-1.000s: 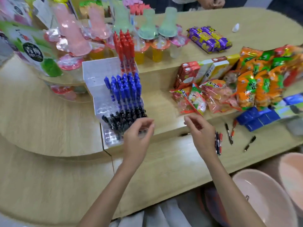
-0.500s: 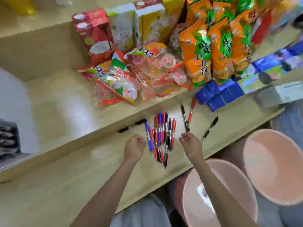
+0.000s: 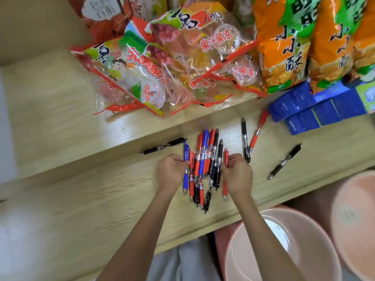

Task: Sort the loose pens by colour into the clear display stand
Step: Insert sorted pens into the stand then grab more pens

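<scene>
A heap of loose red, blue and black pens (image 3: pixel 205 163) lies on the lower wooden counter (image 3: pixel 85 207). My left hand (image 3: pixel 171 172) rests at the heap's left side, fingers pinched on a blue pen (image 3: pixel 185 169). On the right side, my right hand (image 3: pixel 237 175) is curled around a red pen (image 3: pixel 225 173). Stray pens lie apart: a black one (image 3: pixel 162 147) to the left, a black (image 3: pixel 245 138) and a red one (image 3: pixel 257 131) to the right, another black one (image 3: pixel 284 161) farther right. The clear display stand is out of view.
Jelly snack bags (image 3: pixel 182 63) and orange snack bags (image 3: pixel 288 43) crowd the raised shelf behind the pens. Blue boxes (image 3: pixel 308 110) sit at the right. Pink basins (image 3: pixel 280 246) stand below the counter's front edge.
The view swung from the display stand to the pen heap. Both hands left the stand, came down on either side of the heap and closed on pens.
</scene>
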